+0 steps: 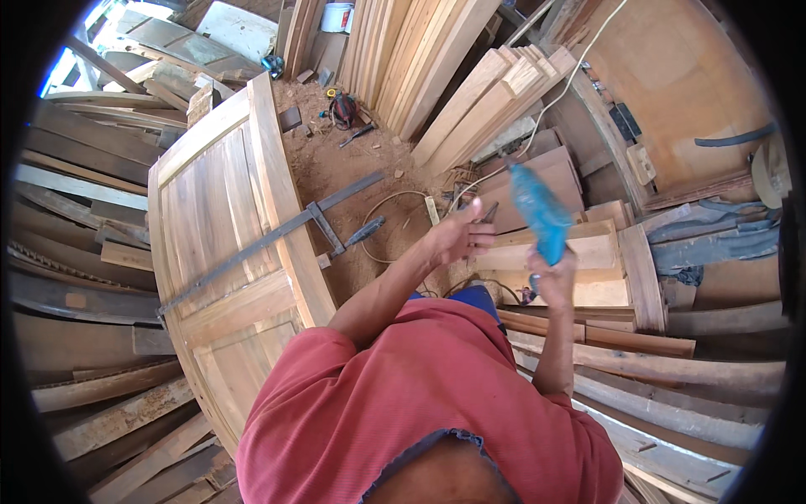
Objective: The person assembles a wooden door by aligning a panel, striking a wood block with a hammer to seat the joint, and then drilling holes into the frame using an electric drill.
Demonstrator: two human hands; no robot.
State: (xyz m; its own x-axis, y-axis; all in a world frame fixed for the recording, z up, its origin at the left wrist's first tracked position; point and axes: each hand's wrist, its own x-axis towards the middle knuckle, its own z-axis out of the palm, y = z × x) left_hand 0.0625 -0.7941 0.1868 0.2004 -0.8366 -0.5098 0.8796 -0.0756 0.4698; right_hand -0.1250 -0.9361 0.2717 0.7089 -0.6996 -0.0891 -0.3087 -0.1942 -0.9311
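My right hand [552, 275] grips a blue power drill [537, 210] by its handle and holds it up, nose pointing up and to the left. A pale cord [561, 94] runs from the drill toward the upper right. My left hand [455, 237] is raised just left of the drill with its fingers partly curled. A small dark piece [489, 215] shows at its fingertips, and I cannot tell whether the hand holds it. To the left a wooden panelled door [220, 244] lies flat with a long metal bar clamp [277, 235] across it.
Planks lean in stacks at the top [420, 50] and lie piled on the left [75, 210] and lower right [672, 395]. Short wooden blocks [588, 252] are stacked behind the drill. The sawdust floor [336, 160] holds a wire loop, small tools and scraps.
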